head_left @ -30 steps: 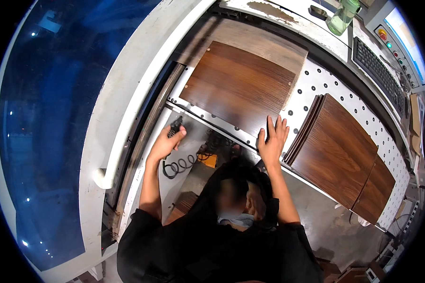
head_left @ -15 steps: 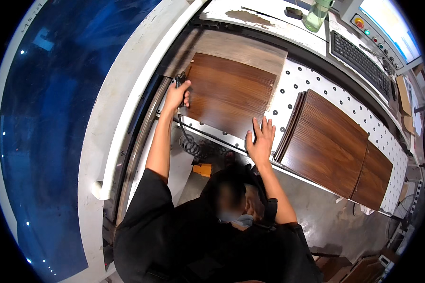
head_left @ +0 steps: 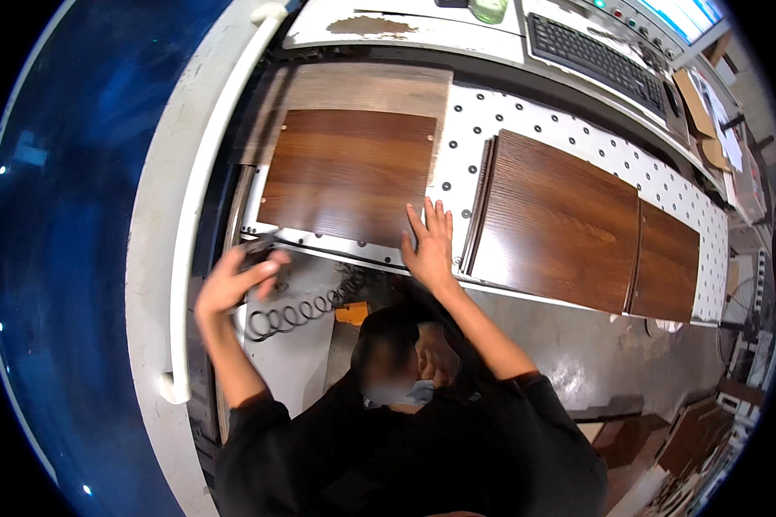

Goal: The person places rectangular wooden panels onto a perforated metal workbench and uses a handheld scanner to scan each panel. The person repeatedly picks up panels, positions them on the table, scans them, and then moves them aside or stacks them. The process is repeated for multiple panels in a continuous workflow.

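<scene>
My left hand [head_left: 229,284] is closed around a small black air blow gun [head_left: 259,250], blurred by motion, just off the near left corner of a dark brown wood-grain panel [head_left: 349,177]. A black coiled hose [head_left: 297,317] stretches from near the gun below the table edge. Fingers spread, my right hand [head_left: 432,246] rests at the near right corner of that panel, its fingertips on or beside the edge. The panel lies flat, partly over a lighter wood-grain board [head_left: 362,84]. Small round holes show near its corners.
To the right, a stack of brown panels [head_left: 560,215] and a narrower panel [head_left: 666,258] lie on the white table with black studs [head_left: 466,146]. Behind are a keyboard [head_left: 591,65] and a green bottle [head_left: 489,9]. A white rail [head_left: 200,189] runs along the left.
My left hand has drawn the blow gun back from the panel's left edge toward me, and the hose has stretched out. My right hand stays at the near right corner. The view has shifted.
</scene>
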Demonstrator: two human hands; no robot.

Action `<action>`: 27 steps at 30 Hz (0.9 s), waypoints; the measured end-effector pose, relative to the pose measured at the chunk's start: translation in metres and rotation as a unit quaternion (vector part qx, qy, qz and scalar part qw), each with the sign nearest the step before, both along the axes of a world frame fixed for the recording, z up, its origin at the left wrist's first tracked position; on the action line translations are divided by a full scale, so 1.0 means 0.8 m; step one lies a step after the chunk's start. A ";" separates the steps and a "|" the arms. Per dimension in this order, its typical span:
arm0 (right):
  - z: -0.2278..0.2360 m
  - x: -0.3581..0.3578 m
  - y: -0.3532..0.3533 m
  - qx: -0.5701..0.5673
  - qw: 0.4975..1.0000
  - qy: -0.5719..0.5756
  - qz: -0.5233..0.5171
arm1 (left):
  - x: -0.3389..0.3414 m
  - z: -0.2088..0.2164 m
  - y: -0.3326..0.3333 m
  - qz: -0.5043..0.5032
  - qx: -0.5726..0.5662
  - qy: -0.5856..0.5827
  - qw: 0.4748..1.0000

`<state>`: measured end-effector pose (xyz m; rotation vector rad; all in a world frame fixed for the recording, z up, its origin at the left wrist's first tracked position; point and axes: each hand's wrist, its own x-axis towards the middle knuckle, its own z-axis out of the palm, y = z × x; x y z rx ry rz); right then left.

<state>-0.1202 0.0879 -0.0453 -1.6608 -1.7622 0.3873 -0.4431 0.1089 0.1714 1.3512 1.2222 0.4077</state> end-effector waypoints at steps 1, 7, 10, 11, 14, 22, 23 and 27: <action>-0.002 0.002 0.000 0.000 1.000 -0.003 -0.003 | -0.011 0.028 -0.018 0.064 0.029 0.007 0.997; 0.000 0.001 0.000 0.008 1.000 0.004 -0.002 | -0.082 0.024 -0.094 0.447 0.526 0.166 0.704; 0.004 0.004 0.000 0.000 1.000 0.003 0.009 | -0.087 0.000 -0.111 0.522 0.480 0.324 0.626; 0.004 0.004 0.000 -0.001 1.000 0.004 0.010 | -0.079 -0.005 -0.116 0.523 0.418 0.396 0.629; 0.002 0.005 -0.002 0.000 1.000 0.016 -0.003 | -0.078 -0.020 -0.117 0.501 0.398 0.504 0.580; -0.002 0.007 -0.015 -0.008 1.000 -0.004 0.001 | 0.058 -0.065 -0.048 0.273 0.661 0.134 0.686; -0.003 0.007 -0.022 0.002 1.000 -0.002 0.001 | 0.064 -0.084 -0.016 0.245 0.596 0.194 0.740; 0.000 -0.007 -0.039 -0.029 0.998 -0.030 0.037 | -0.021 -0.263 0.105 0.224 0.469 0.382 0.764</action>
